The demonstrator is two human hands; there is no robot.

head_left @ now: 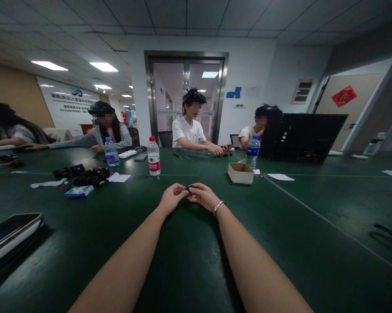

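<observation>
My left hand (pixel 171 198) and my right hand (pixel 205 195) meet above the dark green table (pixel 189 261), fingertips nearly touching. Between them they pinch a small black piece (pixel 188 189), mostly covered by the fingers and too small to name. Both hands are closed on it, thumbs and index fingers pressed together. A silver bracelet (pixel 218 208) circles my right wrist. Beyond the hands stand a red-capped water bottle (pixel 154 158) and, to the right, a small open cardboard box (pixel 240 174).
Blue-capped bottles (pixel 111 153) (pixel 252 152) stand farther back. Black gear (pixel 85 174) and a blue-white packet (pixel 79 191) lie left. A phone (pixel 15 230) rests at near left. A black computer case (pixel 303 137) stands at right. Several people sit across the table, one in a white shirt (pixel 189 132).
</observation>
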